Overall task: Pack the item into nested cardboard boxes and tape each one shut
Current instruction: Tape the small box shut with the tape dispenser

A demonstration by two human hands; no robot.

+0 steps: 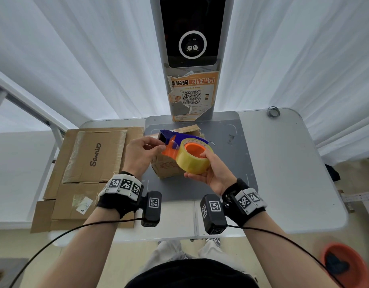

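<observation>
The tape dispenser [177,142] is blue and orange, with a yellowish clear tape roll [192,161], held above the small box [167,167] at table centre. The right hand [210,173] cups the roll from the near side; the left hand [142,154] pinches the tape end by the blade

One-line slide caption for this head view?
Both hands, left hand and right hand, hold a tape dispenser above a small cardboard box.

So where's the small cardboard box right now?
The small brown cardboard box sits mid-table on the grey mat, behind both hands, right of the flattened cardboard.
</observation>
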